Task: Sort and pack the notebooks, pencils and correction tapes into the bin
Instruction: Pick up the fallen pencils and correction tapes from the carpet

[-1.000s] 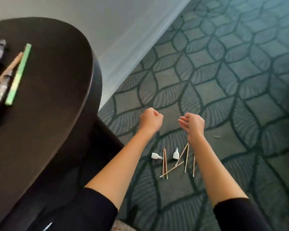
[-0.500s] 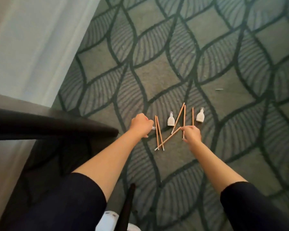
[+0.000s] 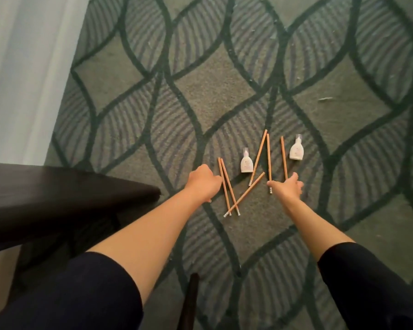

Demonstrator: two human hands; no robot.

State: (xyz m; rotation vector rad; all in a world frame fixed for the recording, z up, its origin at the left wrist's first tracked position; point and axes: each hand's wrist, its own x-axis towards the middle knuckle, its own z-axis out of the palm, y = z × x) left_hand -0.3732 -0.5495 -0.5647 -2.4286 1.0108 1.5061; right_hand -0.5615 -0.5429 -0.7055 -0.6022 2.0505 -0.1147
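Pencils (image 3: 244,195), six, loose on carpet (image 3: 224,91) among two tapes (image 3: 246,164); gathering step in hand: left hand (image 3: 204,184) curled beside left pair, grip unclear; right hand (image 3: 286,189) spread open over two ends; next, probably, pinch and lift.
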